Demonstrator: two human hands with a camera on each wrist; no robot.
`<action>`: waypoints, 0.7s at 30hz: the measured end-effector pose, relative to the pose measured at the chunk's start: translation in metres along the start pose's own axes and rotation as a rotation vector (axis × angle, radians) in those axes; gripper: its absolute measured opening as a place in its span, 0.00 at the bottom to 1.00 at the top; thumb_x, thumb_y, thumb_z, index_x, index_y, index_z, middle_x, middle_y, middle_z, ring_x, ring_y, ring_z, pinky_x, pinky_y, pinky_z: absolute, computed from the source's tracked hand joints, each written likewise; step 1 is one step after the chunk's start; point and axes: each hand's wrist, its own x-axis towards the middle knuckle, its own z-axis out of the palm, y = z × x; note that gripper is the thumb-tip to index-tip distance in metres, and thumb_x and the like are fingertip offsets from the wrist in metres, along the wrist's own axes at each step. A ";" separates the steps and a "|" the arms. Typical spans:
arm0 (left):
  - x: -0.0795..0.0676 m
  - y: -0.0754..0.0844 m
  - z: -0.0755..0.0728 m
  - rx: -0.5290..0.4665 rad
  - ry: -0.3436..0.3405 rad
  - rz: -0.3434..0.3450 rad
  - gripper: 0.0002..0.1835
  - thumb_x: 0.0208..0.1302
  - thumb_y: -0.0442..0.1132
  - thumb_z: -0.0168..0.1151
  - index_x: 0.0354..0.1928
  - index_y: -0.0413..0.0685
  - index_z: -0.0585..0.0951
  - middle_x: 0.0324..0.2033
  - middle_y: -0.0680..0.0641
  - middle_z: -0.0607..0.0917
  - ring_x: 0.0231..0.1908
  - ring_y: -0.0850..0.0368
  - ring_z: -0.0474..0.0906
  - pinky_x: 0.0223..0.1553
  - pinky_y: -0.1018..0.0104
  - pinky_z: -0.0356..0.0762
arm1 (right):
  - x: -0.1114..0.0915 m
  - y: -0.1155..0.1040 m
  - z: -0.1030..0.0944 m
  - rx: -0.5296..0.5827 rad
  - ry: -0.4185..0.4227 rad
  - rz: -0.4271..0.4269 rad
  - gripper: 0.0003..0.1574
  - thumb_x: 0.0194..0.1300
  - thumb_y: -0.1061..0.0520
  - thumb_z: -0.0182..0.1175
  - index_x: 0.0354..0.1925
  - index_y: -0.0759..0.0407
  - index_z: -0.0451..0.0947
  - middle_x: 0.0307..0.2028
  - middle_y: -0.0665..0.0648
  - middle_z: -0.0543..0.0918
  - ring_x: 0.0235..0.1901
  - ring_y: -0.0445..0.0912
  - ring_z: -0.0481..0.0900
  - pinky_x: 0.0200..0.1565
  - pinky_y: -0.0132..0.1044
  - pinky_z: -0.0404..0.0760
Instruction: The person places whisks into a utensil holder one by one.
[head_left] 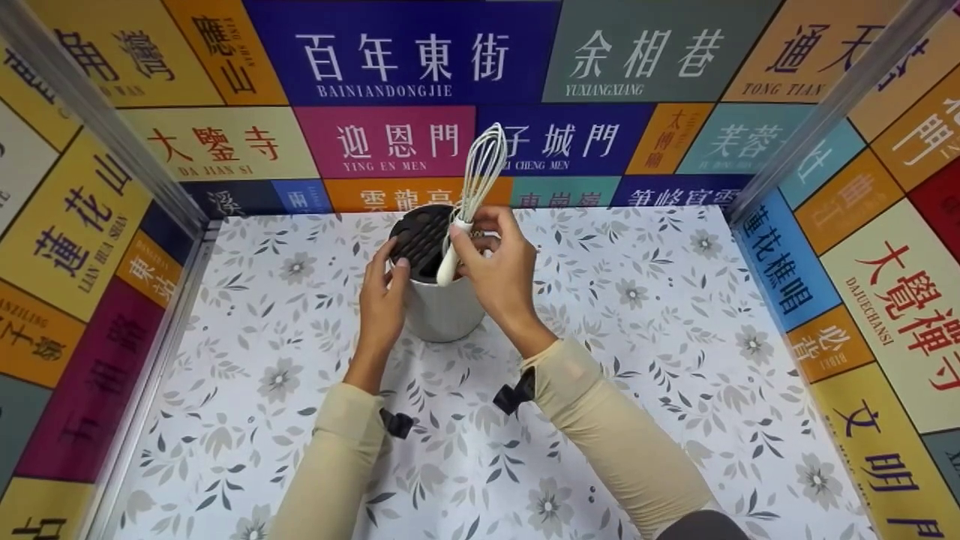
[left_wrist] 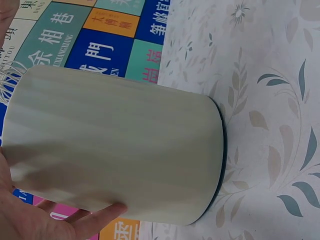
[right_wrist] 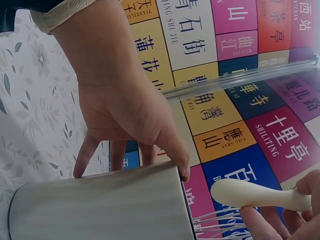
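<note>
A pale cylindrical utensil holder [head_left: 444, 315] stands upright on the floral surface, with a black slotted insert [head_left: 417, 234] in its top. My left hand [head_left: 381, 300] holds it from the left, thumb at the rim and other fingers spread along the side [right_wrist: 125, 105]. Above the holder's right side, my right hand [head_left: 504, 259] pinches a whisk [head_left: 484, 169] near the top of its cream handle [right_wrist: 250, 194]. The wires point up, and the handle's end hangs over the rim. White wire loops [right_wrist: 217, 224] also show beside the rim in the right wrist view.
Printed panels with coloured signs [head_left: 405, 56] rise behind and on both sides. Clear corner posts [head_left: 112, 112] join them. The white floral sheet [head_left: 637, 315] covers the surface around the holder. A dark rounded shape [head_left: 701, 525] shows at the bottom edge.
</note>
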 end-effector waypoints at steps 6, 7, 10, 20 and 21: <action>0.000 0.001 0.000 0.006 -0.003 -0.008 0.26 0.79 0.52 0.50 0.75 0.58 0.69 0.72 0.44 0.70 0.72 0.50 0.67 0.72 0.52 0.68 | 0.001 0.005 0.008 -0.093 0.029 -0.093 0.19 0.66 0.52 0.70 0.51 0.56 0.78 0.43 0.55 0.86 0.37 0.43 0.88 0.30 0.39 0.88; -0.001 0.000 0.000 0.008 -0.006 -0.012 0.26 0.79 0.52 0.50 0.75 0.59 0.69 0.72 0.44 0.70 0.71 0.49 0.68 0.72 0.52 0.69 | 0.001 0.006 0.009 -0.117 0.038 -0.110 0.19 0.65 0.52 0.70 0.51 0.57 0.78 0.43 0.55 0.86 0.37 0.42 0.88 0.30 0.38 0.87; -0.001 0.000 0.000 0.009 -0.012 -0.017 0.26 0.79 0.53 0.50 0.75 0.60 0.69 0.72 0.44 0.70 0.70 0.48 0.69 0.72 0.51 0.70 | 0.001 0.009 0.011 -0.186 0.065 -0.161 0.18 0.64 0.53 0.71 0.49 0.58 0.79 0.44 0.54 0.87 0.37 0.40 0.88 0.34 0.34 0.86; 0.000 -0.002 0.001 0.003 0.003 -0.002 0.26 0.80 0.51 0.50 0.75 0.58 0.69 0.71 0.44 0.71 0.71 0.51 0.68 0.71 0.52 0.69 | -0.006 0.020 0.021 -0.279 0.112 -0.265 0.17 0.62 0.54 0.73 0.46 0.60 0.80 0.41 0.54 0.88 0.40 0.39 0.89 0.47 0.35 0.85; 0.000 -0.002 0.001 0.001 0.005 -0.004 0.26 0.80 0.51 0.50 0.75 0.58 0.69 0.71 0.44 0.71 0.71 0.50 0.68 0.71 0.52 0.70 | -0.007 0.022 0.022 -0.291 0.113 -0.271 0.17 0.62 0.54 0.73 0.45 0.59 0.81 0.41 0.54 0.88 0.40 0.39 0.88 0.47 0.35 0.85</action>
